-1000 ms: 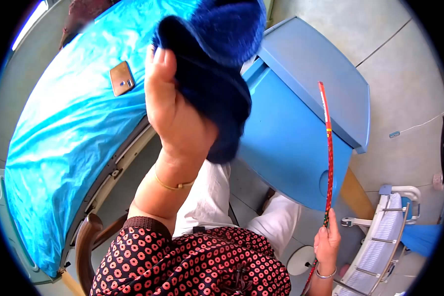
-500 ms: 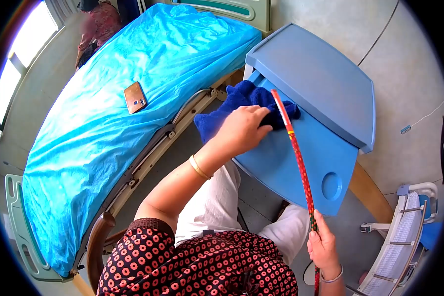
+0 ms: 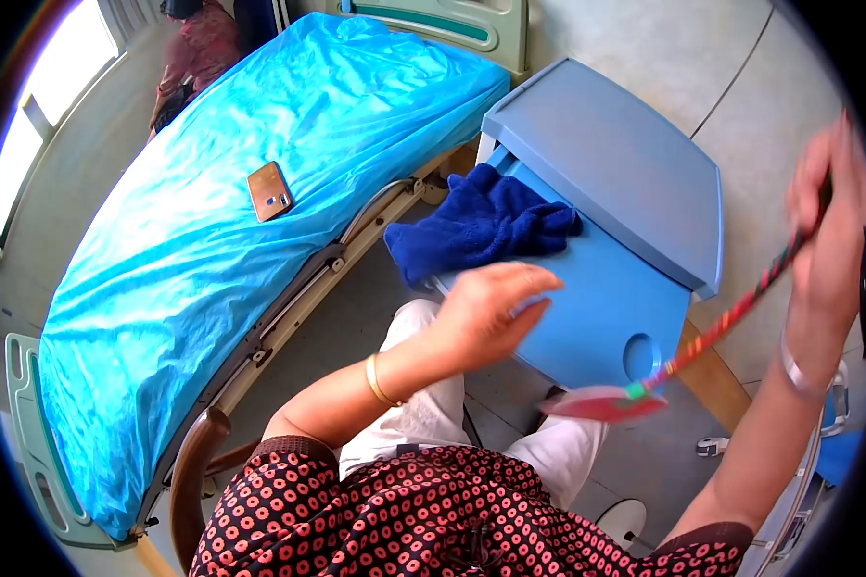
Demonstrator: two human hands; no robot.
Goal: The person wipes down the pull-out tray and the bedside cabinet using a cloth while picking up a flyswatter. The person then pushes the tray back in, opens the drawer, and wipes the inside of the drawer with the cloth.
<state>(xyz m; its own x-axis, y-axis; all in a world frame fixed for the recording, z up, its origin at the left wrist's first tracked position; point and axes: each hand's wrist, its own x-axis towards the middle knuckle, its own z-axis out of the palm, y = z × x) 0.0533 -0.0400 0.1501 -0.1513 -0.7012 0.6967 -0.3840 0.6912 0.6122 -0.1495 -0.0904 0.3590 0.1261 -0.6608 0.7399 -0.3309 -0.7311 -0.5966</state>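
Your right hand [image 3: 827,221] is raised at the far right, its grip closed around the thin handle of one red patterned swatter [image 3: 731,317], which slants down and left to a flat red head that shows blurred above your knees, in front of the pull-out desk [image 3: 597,317]. Your left hand [image 3: 496,313] hovers over the near left part of that desk with fingers loosely curled and nothing in it, its grip open; whether it touches the surface cannot be told. Just beyond it lies one dark blue towel [image 3: 481,226], crumpled on the far left end of the desk, one corner hanging over the edge toward the bed [image 3: 164,269]. A round recess sits near the desk's front right corner. Above the desk is the blue top of the bedside cabinet [image 3: 606,154]. The bed to your left is covered in bright blue plastic sheeting, and one gold phone [image 3: 269,190] lies on it, camera side up. You wear one bangle on each wrist. Another person stands by the window at the far end of the bed. No writing or brand can be read anywhere.
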